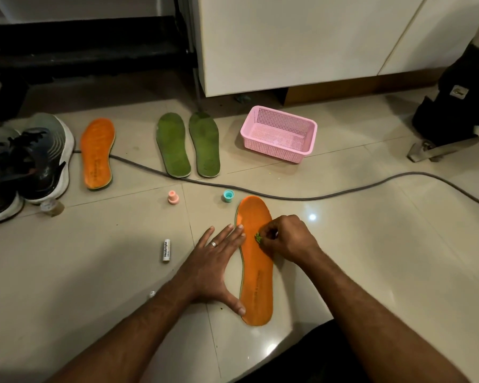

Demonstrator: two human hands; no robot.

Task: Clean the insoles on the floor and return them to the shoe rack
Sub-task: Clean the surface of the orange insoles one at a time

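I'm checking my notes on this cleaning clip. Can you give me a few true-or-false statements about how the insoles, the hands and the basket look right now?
1. The left hand lies flat, steadying the near orange foam insole. True.
2. The right hand is empty. False: it pinches a small green scrubbing piece against that insole.
3. The two green insoles lie inside the pink perforated plastic basket. False: they lie on the floor beside it.
4. A grey cable runs across the tiles. True.
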